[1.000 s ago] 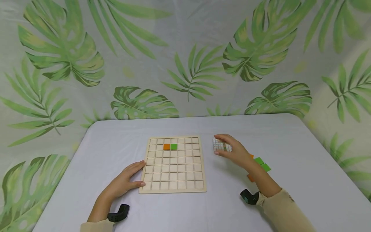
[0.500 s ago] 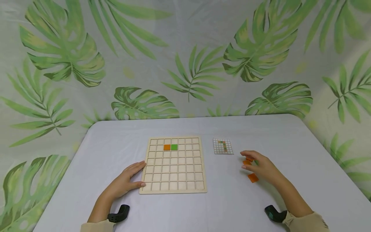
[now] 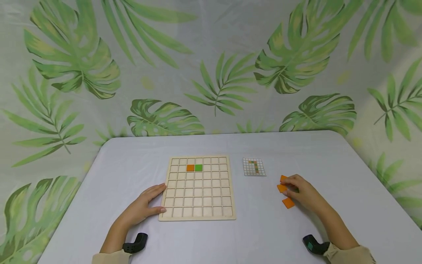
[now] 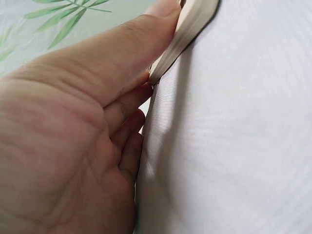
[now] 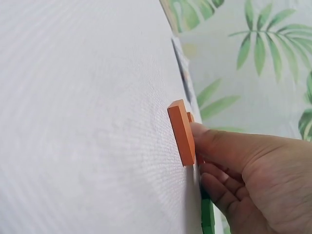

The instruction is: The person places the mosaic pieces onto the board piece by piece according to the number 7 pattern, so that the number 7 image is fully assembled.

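A wooden grid board (image 3: 197,191) lies on the table, with an orange tile (image 3: 190,168) and a green tile (image 3: 199,167) side by side in an upper row. My left hand (image 3: 141,206) rests at the board's left edge, thumb and fingers spread apart along it. At the right, my right hand (image 3: 304,193) pinches an orange square tile (image 3: 281,188) between thumb and fingertips, low over the table. Another orange tile (image 3: 283,178) shows just beyond the fingers, and one more (image 3: 288,202) lies nearer. Green tiles (image 5: 207,214) are mostly hidden under this hand.
A small pattern card (image 3: 254,167) with a printed grid of orange and green squares lies between the board and the loose tiles. White cloth covers the table (image 3: 254,234). Behind it hangs a leaf-printed curtain (image 3: 227,84).
My right hand has moved from the pattern card rightward and nearer to the loose tiles, and its fingers have closed in on an orange one. The left hand has stayed at the board.
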Action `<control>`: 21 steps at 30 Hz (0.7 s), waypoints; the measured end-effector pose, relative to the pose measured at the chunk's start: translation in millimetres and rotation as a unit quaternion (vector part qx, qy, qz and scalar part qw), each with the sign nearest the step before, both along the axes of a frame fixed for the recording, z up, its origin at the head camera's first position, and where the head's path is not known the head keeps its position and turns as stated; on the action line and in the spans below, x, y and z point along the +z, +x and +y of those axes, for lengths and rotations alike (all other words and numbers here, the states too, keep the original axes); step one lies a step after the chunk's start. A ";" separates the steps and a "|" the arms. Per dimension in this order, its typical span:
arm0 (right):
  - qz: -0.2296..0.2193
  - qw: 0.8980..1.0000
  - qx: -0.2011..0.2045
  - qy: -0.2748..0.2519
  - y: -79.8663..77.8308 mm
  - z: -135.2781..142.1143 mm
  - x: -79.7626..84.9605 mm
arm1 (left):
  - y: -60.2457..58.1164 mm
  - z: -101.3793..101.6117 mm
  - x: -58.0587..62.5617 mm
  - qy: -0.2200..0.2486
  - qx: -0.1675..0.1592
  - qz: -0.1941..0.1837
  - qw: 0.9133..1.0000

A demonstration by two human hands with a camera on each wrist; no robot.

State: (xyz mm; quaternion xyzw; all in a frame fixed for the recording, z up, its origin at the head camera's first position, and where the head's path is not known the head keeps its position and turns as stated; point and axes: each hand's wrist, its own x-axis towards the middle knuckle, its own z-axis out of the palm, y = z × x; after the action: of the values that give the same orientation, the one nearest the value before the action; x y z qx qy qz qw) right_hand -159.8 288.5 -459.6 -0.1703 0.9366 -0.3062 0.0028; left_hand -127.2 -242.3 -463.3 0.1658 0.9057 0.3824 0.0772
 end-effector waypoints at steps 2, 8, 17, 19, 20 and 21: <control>-0.003 1.000 0.003 0.002 -0.6 -0.6 1.3 | 0.0 0.0 0.1 0.000 0.000 0.000 1.000; -0.005 1.000 0.012 0.013 -1.3 -3.4 4.7 | -0.4 -0.2 0.4 0.003 0.001 0.001 1.000; 0.041 0.999 0.003 -0.003 -5.7 -14.3 13.3 | -0.2 -0.7 -0.9 0.005 0.000 0.001 1.000; 0.057 0.998 0.012 -0.011 -7.5 -19.4 17.1 | -0.2 -0.7 -0.8 0.007 -0.001 0.000 1.000; 0.063 0.998 0.012 -0.015 -8.4 -22.3 19.1 | -0.3 -0.6 -0.8 0.008 -0.001 0.000 1.000; 0.069 0.997 0.012 -0.020 -9.2 -25.5 21.3 | -0.3 -0.6 -0.7 0.008 -0.002 0.000 1.000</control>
State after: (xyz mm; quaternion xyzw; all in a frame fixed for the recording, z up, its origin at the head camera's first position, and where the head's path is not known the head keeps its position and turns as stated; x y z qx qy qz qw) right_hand -169.0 263.0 -438.3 -0.2027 0.9261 -0.3121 -0.0616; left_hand -127.5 -242.9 -464.0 0.1682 0.9024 0.3892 0.0772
